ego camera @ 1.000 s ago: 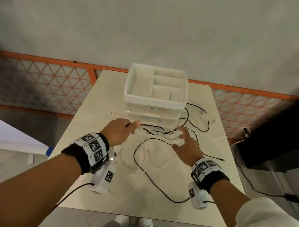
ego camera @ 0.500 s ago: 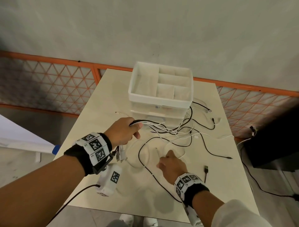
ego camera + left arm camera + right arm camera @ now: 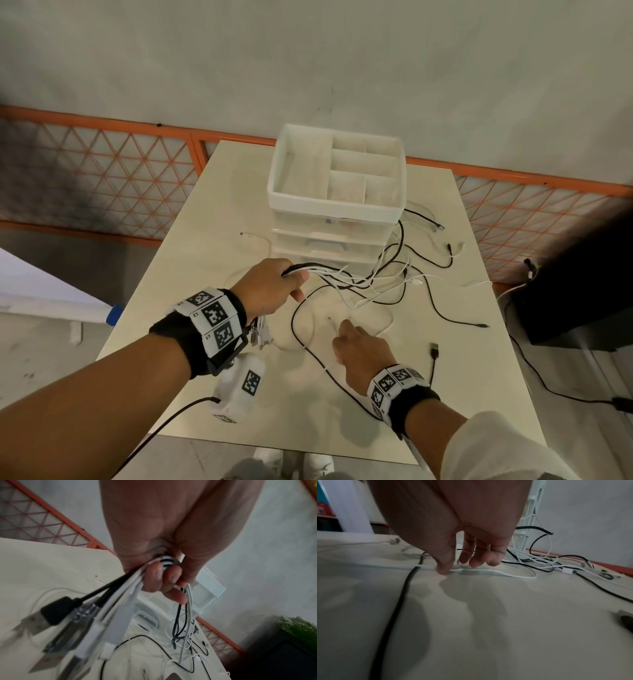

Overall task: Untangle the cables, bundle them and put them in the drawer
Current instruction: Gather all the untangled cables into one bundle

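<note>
My left hand (image 3: pixel 294 277) grips a bunch of black and white cables (image 3: pixel 120 588) above the table; their USB plugs (image 3: pixel 54 612) hang below the fist. From the fist the cables run right into a loose tangle (image 3: pixel 376 281) in front of the white drawer unit (image 3: pixel 335 205), whose drawers look closed. My right hand (image 3: pixel 342 337) is low over the table with relaxed fingers pointing down. Its thumb tip (image 3: pixel 443 570) touches a white cable (image 3: pixel 505 574) lying flat. A long black cable (image 3: pixel 308 342) loops between the hands.
The beige table (image 3: pixel 222 212) ends close to me and on both sides. A loose black USB plug (image 3: pixel 434 351) lies right of my right hand. A black box (image 3: pixel 582 291) stands off the table's right edge; an orange mesh fence (image 3: pixel 102 171) runs behind.
My left hand closed on the cable bunch and raised it slightly. My right hand drew back from the tangle toward me and dropped to the white cable.
</note>
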### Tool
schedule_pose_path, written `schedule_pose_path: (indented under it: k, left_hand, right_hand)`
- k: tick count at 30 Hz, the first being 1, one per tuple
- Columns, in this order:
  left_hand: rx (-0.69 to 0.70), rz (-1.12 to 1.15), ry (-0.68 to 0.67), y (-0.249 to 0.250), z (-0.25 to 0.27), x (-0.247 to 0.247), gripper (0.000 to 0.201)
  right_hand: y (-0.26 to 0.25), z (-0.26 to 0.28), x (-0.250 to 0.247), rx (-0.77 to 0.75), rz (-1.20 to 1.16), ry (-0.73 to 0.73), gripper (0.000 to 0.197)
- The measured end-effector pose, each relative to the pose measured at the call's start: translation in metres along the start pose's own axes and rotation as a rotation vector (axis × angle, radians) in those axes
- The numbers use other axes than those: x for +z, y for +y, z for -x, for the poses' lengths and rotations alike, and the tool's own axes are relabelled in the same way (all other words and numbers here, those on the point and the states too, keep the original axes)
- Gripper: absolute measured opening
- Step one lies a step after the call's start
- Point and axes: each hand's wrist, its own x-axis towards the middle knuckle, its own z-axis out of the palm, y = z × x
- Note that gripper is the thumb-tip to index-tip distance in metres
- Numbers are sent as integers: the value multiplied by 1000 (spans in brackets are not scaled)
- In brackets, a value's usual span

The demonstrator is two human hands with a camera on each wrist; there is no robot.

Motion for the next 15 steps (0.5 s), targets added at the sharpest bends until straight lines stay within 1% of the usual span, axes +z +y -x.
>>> schedule_pose_path:
  k: [2, 4, 5, 7, 9, 12, 14, 15]
  left_hand:
    - [-9, -6, -1, -3, 1, 2, 32]
    - [-5, -25, -7, -5, 3, 3, 28]
    - [8, -37, -13, -5, 3, 2, 26]
    - [51, -34, -48, -2, 3, 3, 27]
    - [94, -4, -84, 4, 4, 5, 28]
    - [145, 15, -81, 11, 5, 4, 27]
    - [154, 46, -43, 12, 3, -2, 29]
    - [153, 62, -23, 12, 2, -6, 30]
  right_hand:
    - [0, 0, 1, -41, 26, 45, 31]
    - [-1, 1, -7, -84, 18, 165, 34]
    - [-2, 0, -15, -108, 0, 249, 35]
    - [-5, -1, -42, -160, -96, 427, 35]
    - [-7, -3, -79, -186, -210, 547, 30]
    - [5, -3, -128, -106, -460, 679, 14]
    - [21, 4, -154, -12, -607, 841, 16]
    - [30, 8, -164, 36, -634, 909, 19]
